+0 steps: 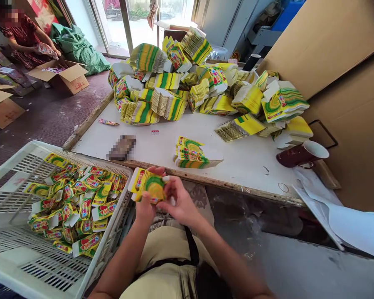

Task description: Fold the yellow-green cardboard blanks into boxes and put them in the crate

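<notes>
Both my hands hold one small yellow and green printed carton in front of my body, just off the table's near edge. My left hand grips its left part, the thumb lying on the printed face. At the carton's right end, the fingers of my right hand are closed on it. On the table beyond them lies a short stack of flat cartons. To the left stands a white plastic crate with many formed cartons of the same print inside.
Heaped bundles of flat cartons cover the back of the white table. A dark red mug stands at right, beside large cardboard sheets. A person works by an open box at far left.
</notes>
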`<move>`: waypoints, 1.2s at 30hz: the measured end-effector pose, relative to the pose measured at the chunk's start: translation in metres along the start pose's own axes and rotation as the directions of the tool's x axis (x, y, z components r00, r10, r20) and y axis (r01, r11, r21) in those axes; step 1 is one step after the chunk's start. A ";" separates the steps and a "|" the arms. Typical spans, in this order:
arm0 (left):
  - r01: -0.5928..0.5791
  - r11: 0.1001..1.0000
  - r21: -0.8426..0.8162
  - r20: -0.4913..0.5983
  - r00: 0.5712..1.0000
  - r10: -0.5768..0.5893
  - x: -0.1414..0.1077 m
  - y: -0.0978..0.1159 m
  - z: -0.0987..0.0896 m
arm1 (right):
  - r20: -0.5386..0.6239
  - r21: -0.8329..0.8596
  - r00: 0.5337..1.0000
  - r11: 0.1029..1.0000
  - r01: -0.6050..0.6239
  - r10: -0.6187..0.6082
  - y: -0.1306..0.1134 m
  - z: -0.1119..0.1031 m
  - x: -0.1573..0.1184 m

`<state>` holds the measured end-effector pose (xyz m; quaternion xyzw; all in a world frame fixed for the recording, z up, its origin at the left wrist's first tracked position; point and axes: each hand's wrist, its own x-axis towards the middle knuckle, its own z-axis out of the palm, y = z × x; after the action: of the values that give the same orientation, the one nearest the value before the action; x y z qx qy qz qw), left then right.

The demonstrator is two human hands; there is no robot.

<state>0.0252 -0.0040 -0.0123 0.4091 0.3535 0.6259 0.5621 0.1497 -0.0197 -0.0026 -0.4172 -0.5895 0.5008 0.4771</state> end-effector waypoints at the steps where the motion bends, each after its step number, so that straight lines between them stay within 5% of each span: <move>1: -0.039 0.997 -0.059 -0.093 0.995 0.033 -0.001 0.003 0.003 | 0.061 0.084 0.998 0.996 -0.003 -0.002 0.000 0.010 -0.003; 3: -0.120 0.985 -0.122 -0.214 0.972 0.092 -0.001 0.011 0.005 | 0.124 0.144 0.992 0.989 0.008 -0.026 0.000 0.023 -0.006; 8: -0.153 0.988 0.030 -0.277 0.948 0.155 0.006 0.016 -0.006 | 0.137 -0.117 0.989 0.991 0.070 -0.054 0.000 0.029 -0.001; 17: -0.015 0.988 0.157 -0.174 0.984 0.043 0.004 0.000 -0.017 | -0.174 -0.274 0.967 0.952 0.136 -0.188 0.002 -0.021 0.007; 22: -0.097 0.974 0.204 -0.078 0.990 0.115 0.014 0.032 -0.029 | -0.228 -0.577 0.897 0.794 0.189 -0.379 0.000 -0.047 0.005; 25: -0.198 0.896 0.397 0.062 0.980 0.189 0.015 0.047 -0.031 | -0.114 -0.724 0.909 0.661 0.200 -0.400 0.000 -0.048 0.003; 28: -0.184 0.734 0.654 0.289 0.957 -0.017 0.010 0.042 -0.028 | 0.101 -0.688 0.897 0.621 0.376 -0.431 -0.002 -0.036 0.000; 30: -0.157 0.655 0.739 0.341 0.926 -0.162 0.007 0.032 -0.024 | 0.091 -0.654 0.881 0.640 0.404 -0.464 -0.004 -0.027 -0.003; 32: -0.146 0.609 0.779 0.330 0.922 -0.202 0.005 0.022 -0.020 | -0.114 -0.624 0.889 0.728 0.283 -0.444 -0.003 -0.022 -0.004; 34: -0.169 0.574 0.802 0.309 0.938 -0.157 0.004 0.015 -0.018 | -0.321 -0.482 0.895 0.867 0.128 -0.311 0.001 -0.020 -0.004; 36: -0.220 0.547 0.808 0.328 0.939 -0.107 0.003 0.011 -0.015 | -0.326 -0.232 0.941 0.973 0.017 -0.094 0.007 -0.017 -0.002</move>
<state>0.0068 -0.0024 -0.0085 0.7389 0.4920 0.3202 0.3309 0.1673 -0.0169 -0.0093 -0.5306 -0.5646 0.3387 0.5339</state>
